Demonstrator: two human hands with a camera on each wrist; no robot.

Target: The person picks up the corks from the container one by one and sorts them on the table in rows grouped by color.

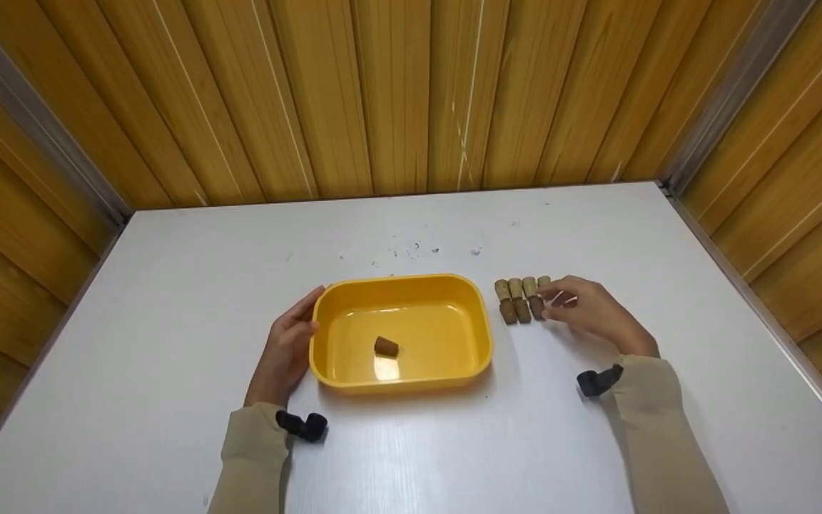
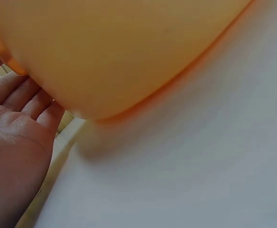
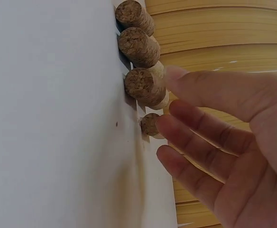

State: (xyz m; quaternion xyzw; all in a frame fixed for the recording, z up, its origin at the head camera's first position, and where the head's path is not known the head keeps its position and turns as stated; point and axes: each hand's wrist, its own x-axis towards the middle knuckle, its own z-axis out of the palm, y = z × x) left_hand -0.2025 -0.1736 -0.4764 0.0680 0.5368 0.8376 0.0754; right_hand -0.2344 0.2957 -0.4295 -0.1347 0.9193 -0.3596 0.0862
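Observation:
A yellow plastic container (image 1: 402,385) stands on the table, with one brown cork stopper (image 1: 386,347) lying in it. At its left end my left hand (image 1: 288,350) holds the wall, thumb at the rim and fingers along the outside. To the right, brown corks (image 1: 508,312) lie end to end with lighter corks (image 1: 516,288) behind them. My right hand (image 1: 593,310) is at the right end of these rows. In the right wrist view its thumb is right at the nearest brown cork (image 3: 141,85), the other fingers spread below.
The white table (image 1: 190,321) has small dark marks (image 1: 418,248) behind the container. Wood-patterned panels (image 1: 397,100) rise along its back and sides. A black wrist camera (image 1: 304,426) sits on the left sleeve, another black camera (image 1: 596,382) on the right sleeve.

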